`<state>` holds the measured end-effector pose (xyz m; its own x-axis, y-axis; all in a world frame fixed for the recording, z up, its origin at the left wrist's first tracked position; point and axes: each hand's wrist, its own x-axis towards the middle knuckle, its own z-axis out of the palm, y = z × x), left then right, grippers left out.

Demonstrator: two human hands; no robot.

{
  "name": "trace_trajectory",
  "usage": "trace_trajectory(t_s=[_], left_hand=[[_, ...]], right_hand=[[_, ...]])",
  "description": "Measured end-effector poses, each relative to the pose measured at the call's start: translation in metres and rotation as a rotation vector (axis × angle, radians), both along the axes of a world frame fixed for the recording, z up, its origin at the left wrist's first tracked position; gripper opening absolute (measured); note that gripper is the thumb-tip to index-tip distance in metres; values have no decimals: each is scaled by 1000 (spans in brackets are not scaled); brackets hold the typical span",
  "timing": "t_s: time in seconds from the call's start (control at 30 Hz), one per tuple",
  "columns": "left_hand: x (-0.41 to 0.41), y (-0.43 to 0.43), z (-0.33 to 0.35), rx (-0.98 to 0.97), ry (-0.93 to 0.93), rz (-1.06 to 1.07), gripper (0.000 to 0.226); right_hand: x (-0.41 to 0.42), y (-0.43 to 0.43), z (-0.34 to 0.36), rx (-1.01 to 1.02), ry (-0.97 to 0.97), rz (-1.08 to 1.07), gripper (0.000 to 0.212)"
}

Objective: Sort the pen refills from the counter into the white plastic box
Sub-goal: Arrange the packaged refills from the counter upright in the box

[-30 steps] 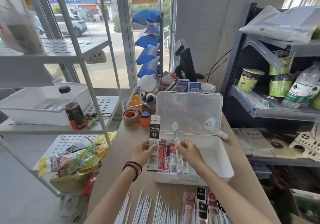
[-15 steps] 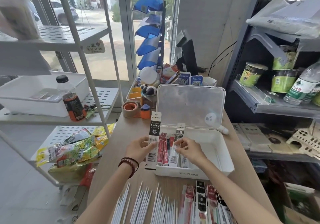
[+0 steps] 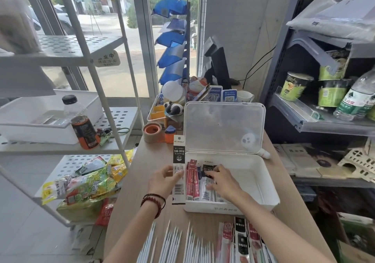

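Since half a second ago the right hand has laid its black-topped pack down into the left end of the white plastic box. Its fingers spread over it (pinching or only pressing, I cannot tell). The left hand pinches a tall refill pack upright, just outside the box's left wall. Best to flatten the row first, then slide this one in beside the red packs. Loose white refills and packaged refills wait on the near counter. The raised lid closes off the far side.

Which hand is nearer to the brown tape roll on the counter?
Left. The left hand, holding a tall black refill pack outside the white box, is on the near side of the tape roll; the right hand is inside the box, farther right.
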<state>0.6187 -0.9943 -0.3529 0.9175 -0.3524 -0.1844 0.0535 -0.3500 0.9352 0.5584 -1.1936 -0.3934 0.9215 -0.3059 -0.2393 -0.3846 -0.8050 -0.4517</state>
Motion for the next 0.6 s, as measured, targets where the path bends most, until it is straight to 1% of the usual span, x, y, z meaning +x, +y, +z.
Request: trace_trajectory(t_s=[0.07, 0.2, 0.3, 0.4, 0.5, 0.6], left_hand=[[1, 0, -1, 7, -3, -1, 11], [-1, -1, 0, 9, 5, -1, 24], [-4, -6, 5, 14, 13, -29, 28], [-3, -14, 9, 50, 19, -79, 33], [-1, -27, 14, 70, 7, -106, 30], [1, -45, 15, 110, -2, -149, 26]], right_hand=[[1, 1, -2, -18, 1, 4, 61], [0, -1, -1, -64, -14, 1, 62], [-5, -5, 2, -61, -92, -48, 62], [-13, -10, 6, -60, -169, -96, 56], [-23, -19, 9, -73, -185, -103, 48], [-39, -29, 8, -70, -195, -122, 44]])
